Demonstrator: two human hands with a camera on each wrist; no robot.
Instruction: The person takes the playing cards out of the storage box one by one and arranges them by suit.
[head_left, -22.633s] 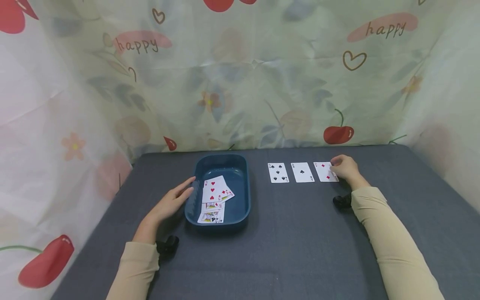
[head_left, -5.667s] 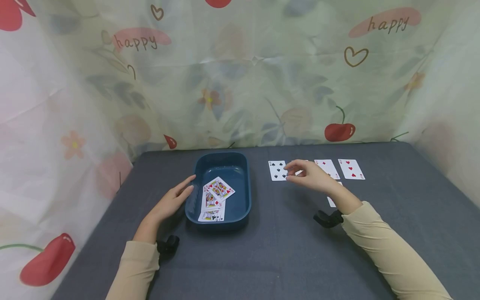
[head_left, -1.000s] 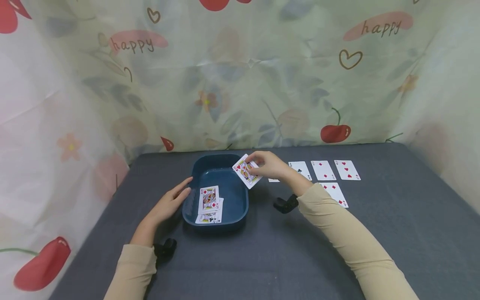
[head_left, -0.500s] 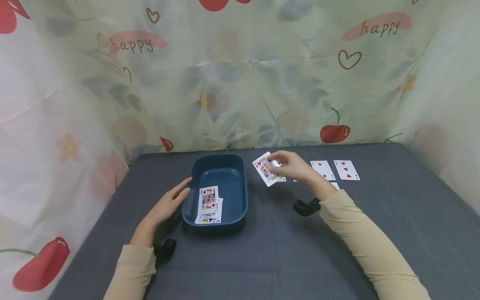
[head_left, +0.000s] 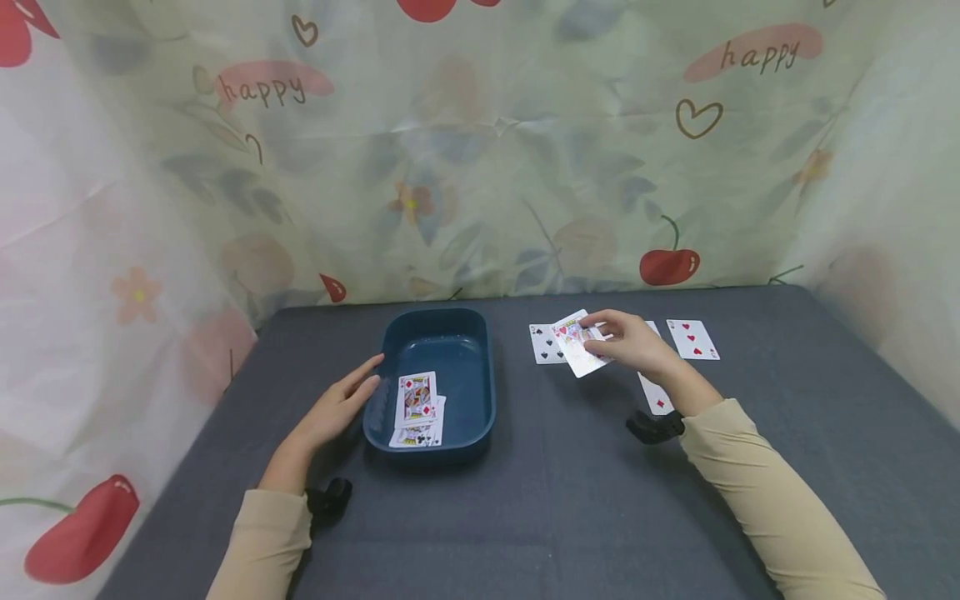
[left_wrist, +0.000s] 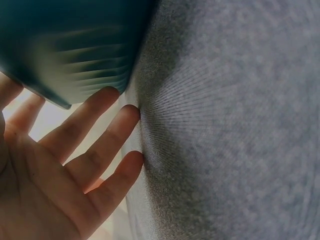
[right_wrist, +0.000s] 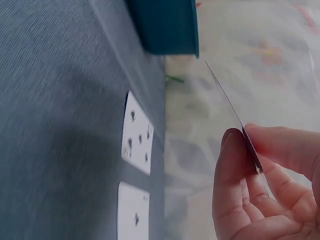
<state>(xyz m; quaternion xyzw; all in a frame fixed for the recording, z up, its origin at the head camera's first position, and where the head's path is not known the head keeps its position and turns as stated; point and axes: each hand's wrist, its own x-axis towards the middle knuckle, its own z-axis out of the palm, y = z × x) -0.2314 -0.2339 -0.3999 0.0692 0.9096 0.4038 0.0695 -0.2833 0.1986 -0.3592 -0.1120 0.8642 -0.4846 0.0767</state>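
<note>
My right hand [head_left: 637,346] pinches a face card of hearts [head_left: 577,346] between thumb and fingers, above the table just right of the five of spades [head_left: 545,344]. In the right wrist view that held card [right_wrist: 227,95] appears edge-on, with the five of spades [right_wrist: 137,137] and ace of clubs [right_wrist: 134,215] lying below; the head view has the ace hidden. Fingers extended, my left hand [head_left: 330,412] touches the left side of a blue tray [head_left: 455,354]. Inside the tray lie a face card of diamonds [head_left: 417,395] and overlapped cards, including a club face card [head_left: 415,437].
Along the table's back, a three of hearts [head_left: 693,340] lies at the row's right end. A diamond card [head_left: 657,397] sits nearer, partly behind my right hand. Dark grey cloth [head_left: 525,508] covers the table; a printed curtain [head_left: 480,167] stands behind.
Since the oldest frame, the three of hearts and the nearer diamond card have joined the table. Lately my right hand has carried the heart face card rightward from the tray; my left hand stays put.
</note>
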